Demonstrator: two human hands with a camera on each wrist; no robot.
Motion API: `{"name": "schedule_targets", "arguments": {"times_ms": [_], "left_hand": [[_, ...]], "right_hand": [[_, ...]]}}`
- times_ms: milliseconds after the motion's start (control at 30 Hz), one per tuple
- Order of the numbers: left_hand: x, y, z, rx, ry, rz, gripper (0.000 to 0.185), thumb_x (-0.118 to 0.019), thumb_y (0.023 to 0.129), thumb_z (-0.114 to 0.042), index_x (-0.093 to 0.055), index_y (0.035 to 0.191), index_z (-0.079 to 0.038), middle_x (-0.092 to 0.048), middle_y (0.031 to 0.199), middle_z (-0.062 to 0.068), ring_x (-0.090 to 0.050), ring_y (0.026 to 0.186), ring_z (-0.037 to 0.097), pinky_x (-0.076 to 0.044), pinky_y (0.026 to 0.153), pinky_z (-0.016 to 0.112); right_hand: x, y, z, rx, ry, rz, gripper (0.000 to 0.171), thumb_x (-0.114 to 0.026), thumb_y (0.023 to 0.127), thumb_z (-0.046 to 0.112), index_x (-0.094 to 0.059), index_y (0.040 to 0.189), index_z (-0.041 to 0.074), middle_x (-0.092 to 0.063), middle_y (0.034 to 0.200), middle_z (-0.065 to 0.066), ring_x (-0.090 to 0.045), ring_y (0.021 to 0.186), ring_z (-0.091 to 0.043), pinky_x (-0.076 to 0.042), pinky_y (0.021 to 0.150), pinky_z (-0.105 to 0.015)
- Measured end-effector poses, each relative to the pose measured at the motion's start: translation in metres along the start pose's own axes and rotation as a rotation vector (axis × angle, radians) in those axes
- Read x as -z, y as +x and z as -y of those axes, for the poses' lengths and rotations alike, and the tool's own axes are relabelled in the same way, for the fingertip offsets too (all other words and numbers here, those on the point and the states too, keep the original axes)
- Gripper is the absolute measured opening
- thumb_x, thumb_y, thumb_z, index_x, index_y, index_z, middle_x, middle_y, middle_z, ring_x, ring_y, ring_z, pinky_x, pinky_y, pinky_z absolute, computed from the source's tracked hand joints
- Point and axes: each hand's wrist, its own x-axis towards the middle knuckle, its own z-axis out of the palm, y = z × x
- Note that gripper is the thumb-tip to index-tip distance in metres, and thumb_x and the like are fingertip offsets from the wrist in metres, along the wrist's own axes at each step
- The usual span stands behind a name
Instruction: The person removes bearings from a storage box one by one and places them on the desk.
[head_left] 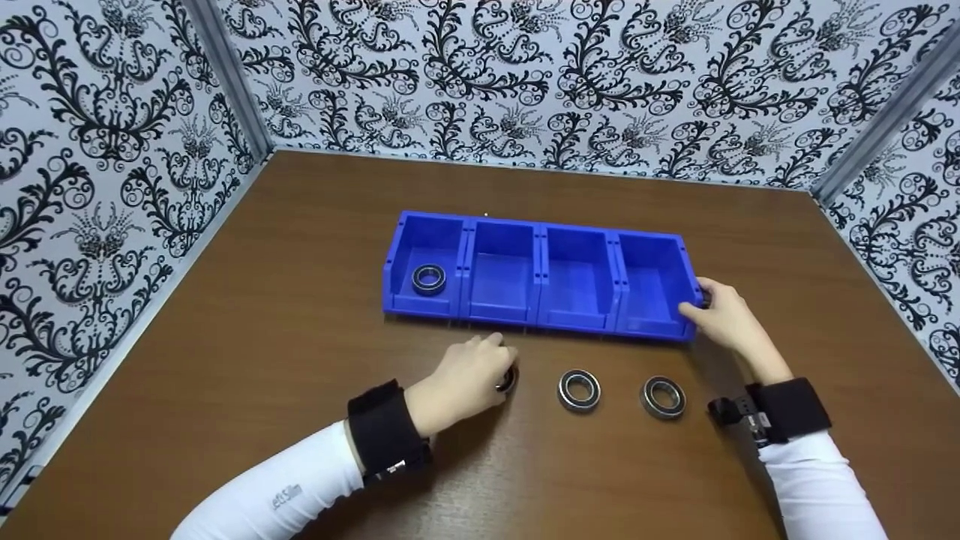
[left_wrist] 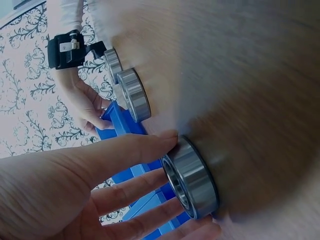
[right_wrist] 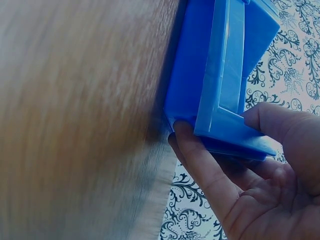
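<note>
A row of joined blue bins (head_left: pixel 540 270) stands in the middle of the brown table (head_left: pixel 285 315). One steel bearing (head_left: pixel 428 279) lies in its leftmost compartment. My left hand (head_left: pixel 504 367) is in front of the bins; thumb and fingers pinch a bearing (left_wrist: pixel 192 177) that lies on the table. Two more bearings (head_left: pixel 579 390) (head_left: pixel 663 397) lie to its right. My right hand (head_left: pixel 697 304) grips the right end wall of the blue bins (right_wrist: pixel 220 65), thumb on one side and fingers (right_wrist: pixel 200 165) curled under the edge.
Patterned walls (head_left: pixel 112 150) enclose the table on the left, back and right. The other three compartments hold nothing. Bare tabletop lies to the left of the bins and along the near edge (head_left: pixel 562 487).
</note>
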Motion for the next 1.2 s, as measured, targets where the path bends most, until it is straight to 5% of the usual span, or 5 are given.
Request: {"name": "schedule_targets", "arguments": {"times_ms": [267,867,1200], "left_hand": [[0.002,-0.003,0.002,-0.008,0.004,-0.078,0.028,-0.084,0.078,-0.015,-0.073,0.104,-0.01,-0.07,0.099,0.009,-0.071,0.084,0.03,-0.062,0.062,0.042],[0.015,-0.021,0.005,0.059,0.01,-0.088,0.031,-0.087,0.076,-0.013,-0.072,0.104,-0.011,-0.069,0.099,0.009,-0.069,0.088,0.03,-0.061,0.062,0.045],[0.022,-0.034,0.012,0.078,-0.048,-0.181,0.03,-0.088,0.075,-0.015,-0.072,0.1,-0.009,-0.069,0.096,0.008,-0.068,0.085,0.032,-0.059,0.057,0.046]], "right_hand": [[0.001,0.0,0.001,0.001,0.0,0.006,0.057,-0.058,0.098,0.012,-0.041,0.143,-0.019,-0.066,0.112,-0.036,-0.06,0.071,-0.006,-0.05,0.058,-0.018],[0.0,0.0,0.0,0.008,-0.006,0.007,0.055,-0.057,0.097,0.011,-0.043,0.142,-0.018,-0.066,0.112,-0.035,-0.061,0.074,-0.007,-0.05,0.059,-0.017],[-0.001,0.0,0.0,0.011,-0.009,-0.006,0.054,-0.058,0.096,0.01,-0.045,0.141,-0.018,-0.066,0.113,-0.035,-0.061,0.076,-0.008,-0.049,0.061,-0.017]]}}
